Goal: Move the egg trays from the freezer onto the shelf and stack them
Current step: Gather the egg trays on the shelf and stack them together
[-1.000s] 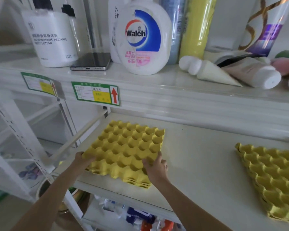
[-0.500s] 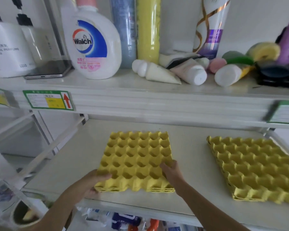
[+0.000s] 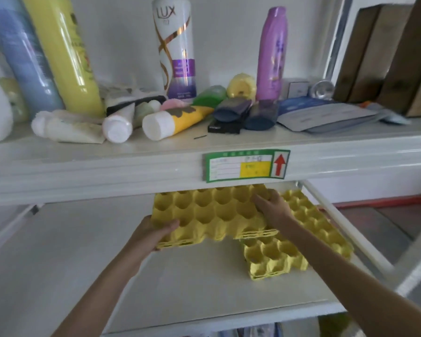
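Note:
A small stack of yellow egg trays (image 3: 204,212) hangs lifted above the white lower shelf (image 3: 204,288). My left hand (image 3: 153,232) grips its near left corner. Its right edge is held by my right hand (image 3: 270,205). The lifted stack's right part overlaps a second stack of yellow egg trays (image 3: 289,251), which rests on the shelf at the right. The lifted stack's far edge is hidden behind the upper shelf's front beam.
The upper shelf (image 3: 107,156) carries tall bottles, including a LUX bottle (image 3: 174,47) and a purple bottle (image 3: 272,52), plus lying tubes and packets. A green label (image 3: 246,165) sticks on its front beam. A white shelf post (image 3: 350,227) bounds the right side.
Both hands have lifted the stack of trays off the shelf and carried it right, so it now overlaps the second stack. The view has turned right too.

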